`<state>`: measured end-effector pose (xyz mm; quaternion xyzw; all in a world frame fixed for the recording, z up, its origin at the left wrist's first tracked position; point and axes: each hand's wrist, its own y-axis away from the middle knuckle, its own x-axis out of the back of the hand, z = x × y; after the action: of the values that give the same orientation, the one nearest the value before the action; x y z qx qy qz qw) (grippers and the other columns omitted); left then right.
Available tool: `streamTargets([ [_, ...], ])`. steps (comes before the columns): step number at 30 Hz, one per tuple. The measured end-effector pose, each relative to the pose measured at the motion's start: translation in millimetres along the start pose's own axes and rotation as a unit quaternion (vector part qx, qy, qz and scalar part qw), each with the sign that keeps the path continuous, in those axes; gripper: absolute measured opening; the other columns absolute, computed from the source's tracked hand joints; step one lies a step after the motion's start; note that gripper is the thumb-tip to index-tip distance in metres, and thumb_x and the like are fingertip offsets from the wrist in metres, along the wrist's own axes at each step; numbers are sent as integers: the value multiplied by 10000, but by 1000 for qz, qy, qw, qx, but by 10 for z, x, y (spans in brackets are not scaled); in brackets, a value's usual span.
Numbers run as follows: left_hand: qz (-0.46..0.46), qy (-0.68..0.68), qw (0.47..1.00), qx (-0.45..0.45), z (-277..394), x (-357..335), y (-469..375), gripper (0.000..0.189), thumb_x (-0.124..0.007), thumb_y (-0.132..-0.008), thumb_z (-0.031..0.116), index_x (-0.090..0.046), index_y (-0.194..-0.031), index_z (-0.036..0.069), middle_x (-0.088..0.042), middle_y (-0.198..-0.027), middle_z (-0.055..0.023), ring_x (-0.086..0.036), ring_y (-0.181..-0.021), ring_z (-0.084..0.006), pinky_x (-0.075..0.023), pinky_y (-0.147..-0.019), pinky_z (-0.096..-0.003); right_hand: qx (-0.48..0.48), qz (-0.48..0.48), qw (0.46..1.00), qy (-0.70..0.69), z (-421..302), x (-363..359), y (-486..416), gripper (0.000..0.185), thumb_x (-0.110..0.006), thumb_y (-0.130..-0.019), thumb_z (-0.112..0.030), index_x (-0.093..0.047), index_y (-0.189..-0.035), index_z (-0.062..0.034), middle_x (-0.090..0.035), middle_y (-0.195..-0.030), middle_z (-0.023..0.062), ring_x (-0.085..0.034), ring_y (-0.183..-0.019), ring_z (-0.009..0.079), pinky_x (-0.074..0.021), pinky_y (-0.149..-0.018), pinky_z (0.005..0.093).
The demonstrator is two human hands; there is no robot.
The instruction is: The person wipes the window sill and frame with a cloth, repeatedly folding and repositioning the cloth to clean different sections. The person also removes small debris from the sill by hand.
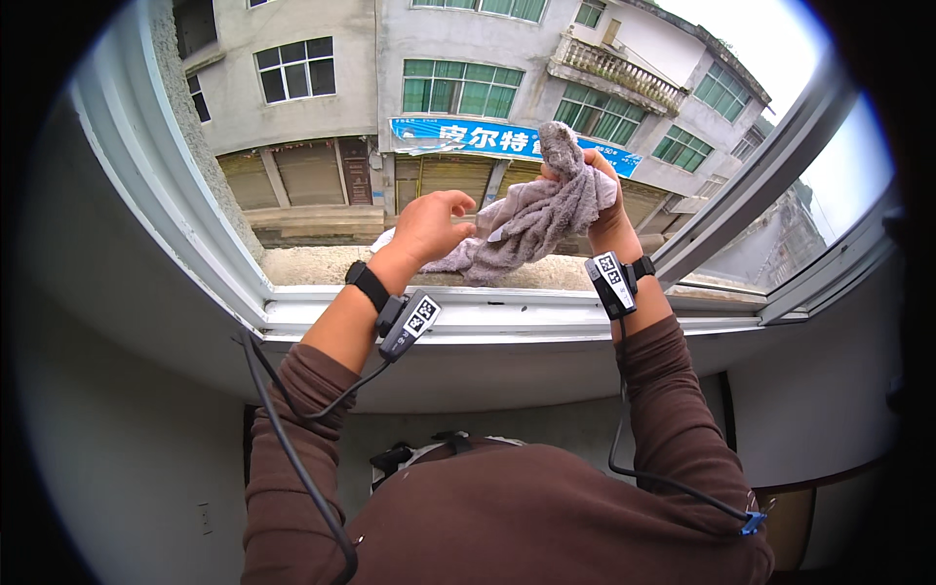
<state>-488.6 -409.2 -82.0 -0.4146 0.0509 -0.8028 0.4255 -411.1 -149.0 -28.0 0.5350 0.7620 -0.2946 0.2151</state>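
My right hand (605,191) grips a bunched, twisted greyish-mauve terry cloth (537,212) in the open window. One end of the cloth sticks up above my fingers, and the rest hangs down and left over the outer sill (556,272). A pale label-like patch shows on the cloth. My left hand (430,225) is just left of the cloth, its fingers curled but apart, with nothing seen between them. Behind my left wrist a small white thing (382,240) is partly hidden; I cannot tell what it is.
White window track (504,314) runs below my forearms. A sliding sash (753,175) stands at the right, the frame's jamb (175,197) at the left. Black cables (292,446) run from both wrist devices along my sleeves. Outside is a building (351,95) with a blue sign.
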Motion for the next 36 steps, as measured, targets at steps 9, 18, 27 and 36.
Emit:
streamTargets([
  [9, 9, 374, 921, 103, -181, 358, -617, 119, -681, -924, 146, -728, -1000, 67, -675, -788, 43, -535, -660, -25, -415, -637, -178, 154, 105, 972, 144, -427, -57, -190, 316, -398, -980, -106, -548, -1225, 25, -668, -1046, 162, -671, -940, 257, -564, -828, 379],
  [18, 79, 411, 902, 105, 220, 1229, -899, 203, -486, -1011, 190, -596, -1114, 54, -675, -1044, -97, -689, -951, -221, -597, -843, -370, 117, 350, 861, 350, -396, -267, -242, 199, -477, -1029, -138, -608, -1110, -12, -706, -1056, 162, -683, -972, 236, -599, -796, 393],
  [27, 152, 394, 905, 52, 511, 1583, -994, 296, -471, -1019, 205, -595, -1154, -28, -677, -1060, -158, -696, -966, -262, -605, -873, -391, -100, 183, 721, 661, 503, -310, -579, 541, -813, -783, -228, -612, -1225, 11, -692, -1050, 142, -674, -941, 237, -552, -832, 362],
  [36, 191, 419, 886, -51, 719, 2021, -1280, 328, -455, -1018, 159, -567, -1184, -101, -658, -1100, -232, -693, -989, -335, -611, -892, -428, -60, 104, 698, 706, 1168, -133, -1242, 621, -848, -714, -336, -638, -1204, -18, -680, -1133, 191, -651, -1065, 314, -508, -917, 384],
])
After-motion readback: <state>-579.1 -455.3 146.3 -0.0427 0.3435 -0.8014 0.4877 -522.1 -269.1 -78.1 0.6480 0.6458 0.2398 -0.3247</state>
